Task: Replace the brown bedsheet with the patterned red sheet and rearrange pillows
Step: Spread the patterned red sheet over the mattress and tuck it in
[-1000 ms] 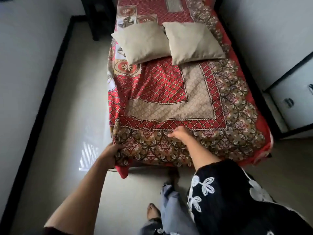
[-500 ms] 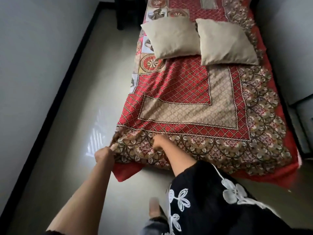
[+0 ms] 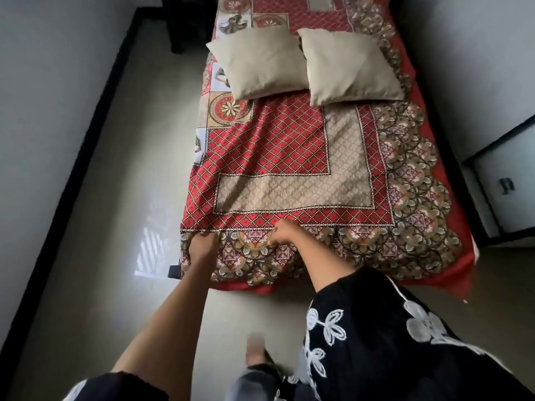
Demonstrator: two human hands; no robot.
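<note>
While the red sheet [image 3: 289, 157] lies spread over the bed, the left hand [image 3: 202, 247] grasps its near left corner in curled fingers. Just beside it, the right hand [image 3: 282, 233] pinches the flowered border. Farther up, two beige pillows [image 3: 304, 65] rest side by side, touching.

1. A pale glossy floor [image 3: 95, 215] spreads left of the left hand, with a bright window reflection [image 3: 149, 250] just beside it.
2. A white cabinet [image 3: 506, 180] stands far right of the right hand.
3. A black baseboard [image 3: 72, 175] lines the left wall.
</note>
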